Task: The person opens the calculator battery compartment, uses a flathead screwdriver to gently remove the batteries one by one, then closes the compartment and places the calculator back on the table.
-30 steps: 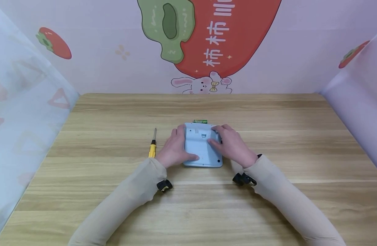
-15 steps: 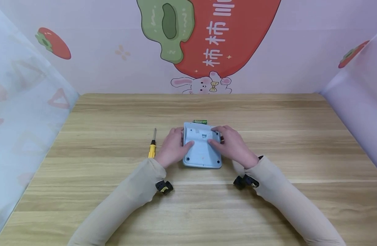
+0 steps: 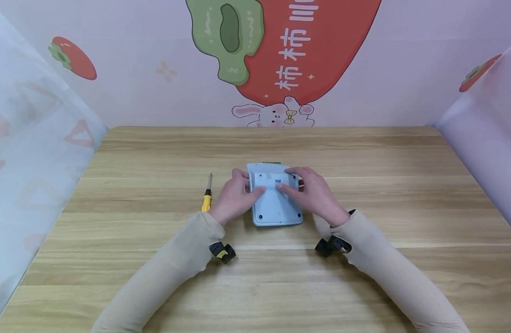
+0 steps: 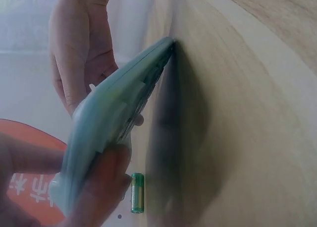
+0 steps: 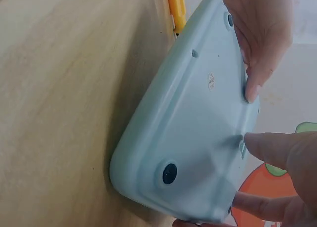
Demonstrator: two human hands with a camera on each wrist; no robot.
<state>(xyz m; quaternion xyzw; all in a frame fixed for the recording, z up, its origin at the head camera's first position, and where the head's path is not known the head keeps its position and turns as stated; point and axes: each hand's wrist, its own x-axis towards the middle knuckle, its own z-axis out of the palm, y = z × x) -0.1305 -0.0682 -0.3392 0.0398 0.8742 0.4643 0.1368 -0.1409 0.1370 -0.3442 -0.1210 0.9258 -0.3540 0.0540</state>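
A light-blue calculator lies back side up between both hands, its far end tilted off the wooden table. Its near edge stays close to the tabletop. Dark keys show on its underside in the left wrist view. My left hand grips the left edge, thumb on the back and fingers curled beneath. On the other side, my right hand holds the right edge, with its thumb pressed at the small latch slot of the battery cover. Round black feet sit at the back's corners.
A green battery lies on the table just beyond the calculator, mostly hidden in the head view. To the left of the left hand is a yellow-handled screwdriver. A printed backdrop stands behind the table.
My left thumb has moved from the calculator's near edge up its back, and the left fingers have gone under the side. The far end has risen, covering more of the battery.
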